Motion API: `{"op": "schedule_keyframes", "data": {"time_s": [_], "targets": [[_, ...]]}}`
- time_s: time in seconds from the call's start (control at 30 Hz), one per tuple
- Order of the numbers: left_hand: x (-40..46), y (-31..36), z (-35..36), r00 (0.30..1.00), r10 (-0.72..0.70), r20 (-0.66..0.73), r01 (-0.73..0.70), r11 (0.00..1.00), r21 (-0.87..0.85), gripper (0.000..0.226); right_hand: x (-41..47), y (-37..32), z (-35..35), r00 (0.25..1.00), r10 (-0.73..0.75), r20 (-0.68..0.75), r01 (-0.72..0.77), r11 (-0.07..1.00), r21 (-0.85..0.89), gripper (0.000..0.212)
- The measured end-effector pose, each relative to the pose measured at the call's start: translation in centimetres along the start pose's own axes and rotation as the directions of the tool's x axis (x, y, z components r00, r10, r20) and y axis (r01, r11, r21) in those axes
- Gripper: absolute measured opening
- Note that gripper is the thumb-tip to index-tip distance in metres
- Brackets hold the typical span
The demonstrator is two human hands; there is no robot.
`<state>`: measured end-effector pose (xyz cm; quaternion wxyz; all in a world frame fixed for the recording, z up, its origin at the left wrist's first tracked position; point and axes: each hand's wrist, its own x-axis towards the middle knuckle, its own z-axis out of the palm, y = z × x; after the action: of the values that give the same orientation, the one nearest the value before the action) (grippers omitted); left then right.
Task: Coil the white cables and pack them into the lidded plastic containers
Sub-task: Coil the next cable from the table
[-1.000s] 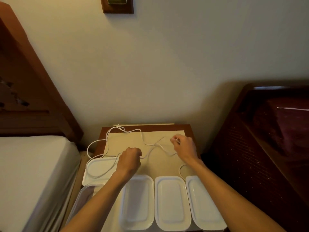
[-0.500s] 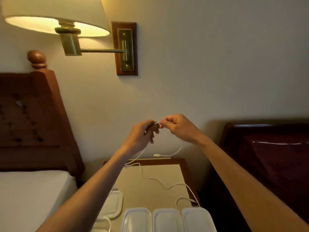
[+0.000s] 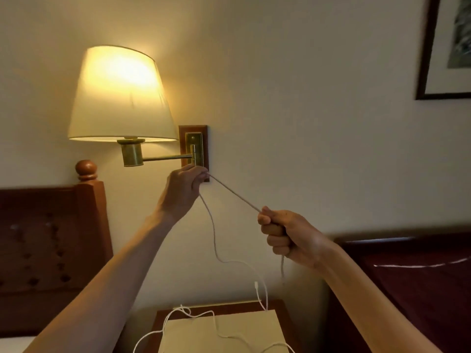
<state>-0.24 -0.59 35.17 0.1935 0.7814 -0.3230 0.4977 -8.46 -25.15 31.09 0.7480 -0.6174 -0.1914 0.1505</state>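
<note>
A thin white cable [image 3: 233,193] runs taut between my two raised hands. My left hand [image 3: 184,191] pinches it up near the wall lamp's mount. Lower and to the right, my right hand [image 3: 288,235] holds it in a closed fist. From the left hand a slack length hangs down to the nightstand [image 3: 224,327]; a short end dangles below the right fist. More white cable [image 3: 193,317] lies in loose loops on the nightstand top. The plastic containers are out of view.
A lit wall lamp [image 3: 119,98] on a brass arm hangs just above and left of my left hand. A wooden headboard [image 3: 51,250] stands at the left, a dark bed frame [image 3: 407,276] at the right. A framed picture [image 3: 448,47] hangs top right.
Both hands rose from the nightstand with the cable, met, then drew apart, pulling a length taut. The view tilted upward, so the containers dropped out of sight.
</note>
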Motion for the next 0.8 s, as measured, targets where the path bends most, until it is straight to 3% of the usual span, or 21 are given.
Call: {"op": "schedule_keyframes", "data": {"time_s": [0.13, 0.27, 0.37, 0.47, 0.53, 0.57, 0.63, 0.67, 0.73, 0.8], "targets": [[0.6, -0.5, -1.5, 1.0, 0.019, -0.023, -0.017, 0.998, 0.057, 0.015, -1.6, -1.4, -0.4, 1.0, 0.006, 0.021, -0.006, 1.0, -0.001, 0.036], [1.0, -0.6, -2.3, 0.999, 0.011, -0.032, -0.009, 0.998, 0.069, 0.013, -2.8, -3.5, -0.4, 0.998, -0.063, 0.006, 0.062, 0.991, 0.115, 0.03], [0.9, -0.2, -2.1, 0.999, -0.04, 0.013, 0.04, 0.999, -0.004, 0.014, -3.4, -5.4, -0.2, 0.985, -0.172, -0.033, 0.175, 0.955, 0.24, 0.032], [0.5, 0.8, -1.7, 0.977, -0.145, 0.155, 0.178, 0.959, -0.22, 0.018, -3.5, -7.0, -0.5, 0.96, -0.25, -0.124, 0.273, 0.934, 0.23, 0.036], [0.3, 0.8, -2.1, 0.98, -0.104, 0.17, 0.145, 0.957, -0.252, 0.019, -3.7, -7.5, -1.2, 0.948, -0.261, -0.182, 0.283, 0.953, 0.109, 0.038], [0.2, 0.2, -2.6, 0.987, -0.045, 0.156, 0.076, 0.976, -0.204, 0.021, -3.8, -7.2, -1.7, 0.939, -0.271, -0.212, 0.265, 0.962, -0.059, 0.038], [0.1, -1.3, -3.8, 0.982, 0.073, 0.175, -0.061, 0.995, -0.075, 0.031, -4.0, -6.0, -2.2, 0.93, -0.287, -0.229, 0.153, 0.87, -0.469, 0.037], [0.1, -1.9, -4.3, 0.976, 0.102, 0.192, -0.101, 0.995, -0.019, 0.036, -4.0, -5.2, -2.4, 0.941, -0.263, -0.214, 0.091, 0.804, -0.588, 0.036], [0.1, -2.5, -4.5, 0.977, 0.118, 0.176, -0.129, 0.99, 0.053, 0.038, -3.8, -3.9, -2.2, 0.962, -0.202, -0.185, 0.029, 0.748, -0.663, 0.037], [0.4, -2.2, -4.3, 0.987, 0.101, 0.121, -0.111, 0.991, 0.075, 0.035, -3.6, -3.7, -1.8, 0.968, -0.176, -0.181, 0.017, 0.759, -0.65, 0.039]]}}
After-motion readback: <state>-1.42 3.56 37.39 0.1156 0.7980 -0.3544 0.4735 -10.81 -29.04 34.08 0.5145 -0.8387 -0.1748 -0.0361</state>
